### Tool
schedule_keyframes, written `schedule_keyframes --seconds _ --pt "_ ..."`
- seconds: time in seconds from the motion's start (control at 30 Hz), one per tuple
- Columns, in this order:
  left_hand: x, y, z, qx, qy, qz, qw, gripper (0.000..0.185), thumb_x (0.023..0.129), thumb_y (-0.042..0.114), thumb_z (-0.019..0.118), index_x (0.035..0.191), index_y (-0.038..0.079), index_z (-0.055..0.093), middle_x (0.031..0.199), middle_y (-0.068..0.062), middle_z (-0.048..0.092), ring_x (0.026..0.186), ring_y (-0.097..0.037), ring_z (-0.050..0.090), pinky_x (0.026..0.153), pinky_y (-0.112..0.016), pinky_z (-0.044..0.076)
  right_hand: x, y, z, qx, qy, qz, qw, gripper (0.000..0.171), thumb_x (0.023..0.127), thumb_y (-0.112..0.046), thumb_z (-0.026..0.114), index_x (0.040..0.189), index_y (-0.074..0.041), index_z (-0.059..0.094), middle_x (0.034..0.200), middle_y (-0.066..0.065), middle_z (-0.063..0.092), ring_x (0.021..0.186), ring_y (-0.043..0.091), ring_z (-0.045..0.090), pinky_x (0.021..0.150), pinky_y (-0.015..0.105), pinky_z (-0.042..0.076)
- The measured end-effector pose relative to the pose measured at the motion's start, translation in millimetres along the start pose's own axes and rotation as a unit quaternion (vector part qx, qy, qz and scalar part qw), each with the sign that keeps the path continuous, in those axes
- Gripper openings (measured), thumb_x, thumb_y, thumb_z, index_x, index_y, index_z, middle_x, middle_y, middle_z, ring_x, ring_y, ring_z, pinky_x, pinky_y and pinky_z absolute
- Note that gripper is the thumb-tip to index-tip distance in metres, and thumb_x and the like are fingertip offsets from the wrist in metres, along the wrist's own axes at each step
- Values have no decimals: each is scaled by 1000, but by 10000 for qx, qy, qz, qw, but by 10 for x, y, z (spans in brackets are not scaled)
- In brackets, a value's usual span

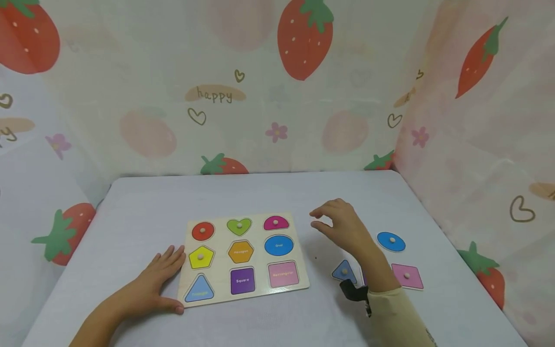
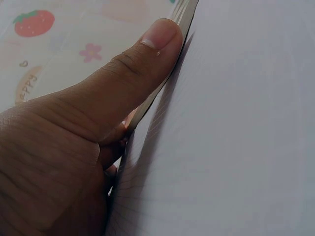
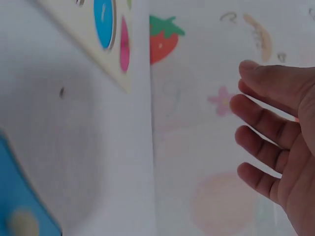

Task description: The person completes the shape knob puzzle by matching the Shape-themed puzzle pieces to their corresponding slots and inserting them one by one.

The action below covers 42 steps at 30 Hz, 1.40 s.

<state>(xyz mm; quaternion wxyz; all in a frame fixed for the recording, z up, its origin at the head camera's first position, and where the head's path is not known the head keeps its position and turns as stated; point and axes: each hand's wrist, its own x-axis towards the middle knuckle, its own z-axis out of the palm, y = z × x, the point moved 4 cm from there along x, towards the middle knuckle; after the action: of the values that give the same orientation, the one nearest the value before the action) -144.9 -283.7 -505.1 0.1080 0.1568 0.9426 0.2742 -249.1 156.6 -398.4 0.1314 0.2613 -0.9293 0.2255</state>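
Thumb of left hand point(image 2: 74, 147) presses puzzle board point(image 2: 183, 14) edge, wrist-view only; right hand point(image 1: 342, 226) loose, empty.

1. The head view is evenly and softly lit, bright without glare; colours look slightly washed out; straight lines bow a little toward the frame edges.
2. Shadows there are faint; a soft one lies on the table point(image 1: 269, 193) under the right hand point(image 1: 342, 226).
3. The left wrist view is dimmer; the left hand point(image 2: 74, 147) fills it in close, fairly sharp, with a grey shadow beside the thumb.
4. The right wrist view is blurred throughout; the blue piece point(image 3: 19, 196) at its corner is badly out of focus; the fingers point(image 3: 266, 118) are soft-edged.
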Motion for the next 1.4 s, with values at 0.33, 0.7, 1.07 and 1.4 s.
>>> schedule_keyframes --seconds 0.33,0.7,1.07,1.4 --pt "25 28 17 -115 -7 98 9999 130 63 69 84 161 4 29 171 -13 17 158 -41 2 125 -32 -16 -288 474 -152 220 216 237 9992 22 88 -18 83 109 -14 78 103 4 76 111 27 60 98 51 51" --pt "10 -21 44 -58 -63 -46 10000 132 60 71 84 161 5 30 171 -12 17 159 -40 2 123 -26 -19 -497 873 -32 353 -122 922 9950 22 91 -18 79 111 -9 77 102 2 73 111 29 58 99 53 48" --pt "-12 -8 19 -12 71 157 9999 130 62 71 84 160 3 32 170 -13 20 158 -41 5 119 -16 -19 -673 1208 -34 602 -539 1567 9843 25 92 -23 78 113 -9 77 101 3 71 110 30 57 98 55 50" --pt "-6 28 -10 -110 -12 49 9999 130 62 69 85 160 5 30 171 -12 19 158 -41 3 126 -34 -15 -795 1332 -57 880 -1077 2276 9638 19 91 -34 79 100 -17 78 105 2 71 105 26 60 96 50 51"
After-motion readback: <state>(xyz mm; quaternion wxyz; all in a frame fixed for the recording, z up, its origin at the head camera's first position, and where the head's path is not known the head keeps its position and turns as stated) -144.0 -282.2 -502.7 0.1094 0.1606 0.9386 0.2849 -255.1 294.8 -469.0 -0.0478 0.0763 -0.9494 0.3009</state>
